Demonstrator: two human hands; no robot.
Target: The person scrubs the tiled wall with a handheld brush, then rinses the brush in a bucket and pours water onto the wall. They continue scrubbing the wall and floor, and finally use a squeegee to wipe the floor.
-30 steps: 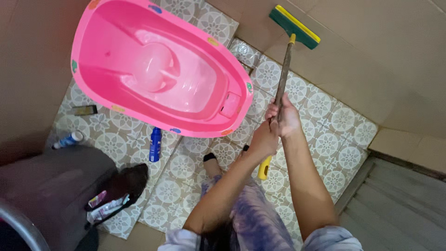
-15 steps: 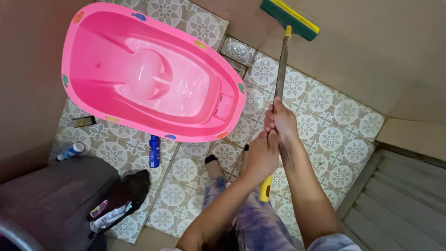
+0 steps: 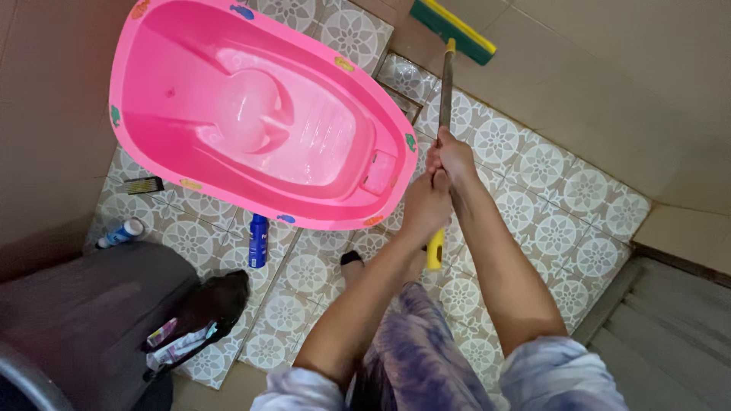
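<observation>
- Scrub brush (image 3: 452, 30), green and yellow head on a long handle, reaches toward the far edge of the patterned tile floor (image 3: 567, 190), near the wall.
- Right hand (image 3: 455, 156) is wrapped tight around the handle.
- Left hand (image 3: 426, 205) clasps it just below, touching the right.
- Pink baby bathtub (image 3: 251, 114) stands just left of the hands; a blue bottle (image 3: 258, 240) lies below its rim.

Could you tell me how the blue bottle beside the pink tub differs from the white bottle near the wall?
The blue bottle is dark blue throughout; the white bottle has a white cap and blue body. The blue one points toward the pink baby bathtub; the white one lies slanted, farther left. Both lie flat on the patterned tile floor.
</observation>
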